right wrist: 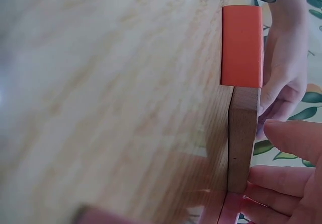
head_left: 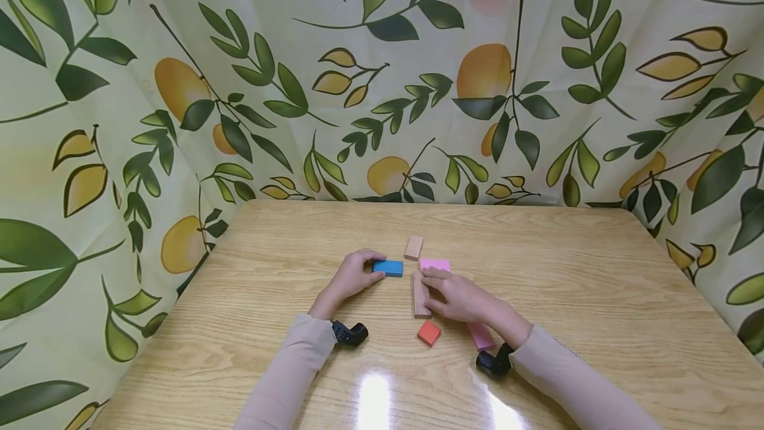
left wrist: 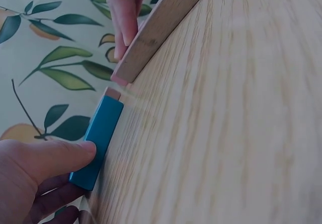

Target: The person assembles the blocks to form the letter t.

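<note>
My left hand (head_left: 352, 277) pinches a blue block (head_left: 389, 268) flat on the table, thumb on its near side and fingers on the far side. In the left wrist view, the thumb presses the blue block's (left wrist: 100, 138) face. To the right, my right hand (head_left: 458, 296) rests at a long plain wooden block (head_left: 420, 296), its fairly straight fingertips against the block's right side. A pink block (head_left: 436, 263) lies by those fingers, just beyond the wooden one. The right wrist view has the thumb apart from the wooden block (right wrist: 242, 138).
A small wooden block (head_left: 414, 247) lies behind the blue one. Nearer me sits a red block (head_left: 428, 333), and a second pink block (head_left: 480, 336) is partly under my right wrist. A leaf-patterned cloth (head_left: 382, 85) hangs around the table (head_left: 567, 271).
</note>
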The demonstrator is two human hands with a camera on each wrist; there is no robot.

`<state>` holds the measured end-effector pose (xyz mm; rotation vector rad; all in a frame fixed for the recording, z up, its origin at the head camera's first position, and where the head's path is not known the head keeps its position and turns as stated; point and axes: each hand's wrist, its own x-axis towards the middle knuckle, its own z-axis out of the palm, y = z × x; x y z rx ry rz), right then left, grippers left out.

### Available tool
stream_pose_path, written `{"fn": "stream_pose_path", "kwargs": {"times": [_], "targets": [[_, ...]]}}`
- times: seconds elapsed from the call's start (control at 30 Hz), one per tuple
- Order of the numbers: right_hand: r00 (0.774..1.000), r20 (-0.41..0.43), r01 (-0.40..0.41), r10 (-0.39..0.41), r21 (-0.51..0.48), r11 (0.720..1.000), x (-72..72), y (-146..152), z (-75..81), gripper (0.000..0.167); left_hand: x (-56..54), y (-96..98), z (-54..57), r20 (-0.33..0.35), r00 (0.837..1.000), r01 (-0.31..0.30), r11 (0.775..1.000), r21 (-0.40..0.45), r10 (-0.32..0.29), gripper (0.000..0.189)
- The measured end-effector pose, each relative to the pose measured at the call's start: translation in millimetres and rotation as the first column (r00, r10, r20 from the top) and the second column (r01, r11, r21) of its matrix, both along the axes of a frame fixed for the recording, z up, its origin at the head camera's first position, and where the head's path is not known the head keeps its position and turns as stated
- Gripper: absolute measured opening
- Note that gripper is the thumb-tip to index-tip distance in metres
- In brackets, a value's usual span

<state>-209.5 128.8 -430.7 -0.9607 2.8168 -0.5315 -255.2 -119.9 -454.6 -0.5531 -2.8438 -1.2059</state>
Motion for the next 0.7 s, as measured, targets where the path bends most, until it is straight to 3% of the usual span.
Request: {"fn": "stream_pose_path", "kwargs": {"times": [0.7], "targets": [[1.0,0.017,0.005,-0.005,-0.002,1.0,-0.3,0.6,-0.3,0.053,-1.4,6.5,-0.2,-0.027,0.999,0.02,1.0,-0.008,-0.021,0.03]]}}
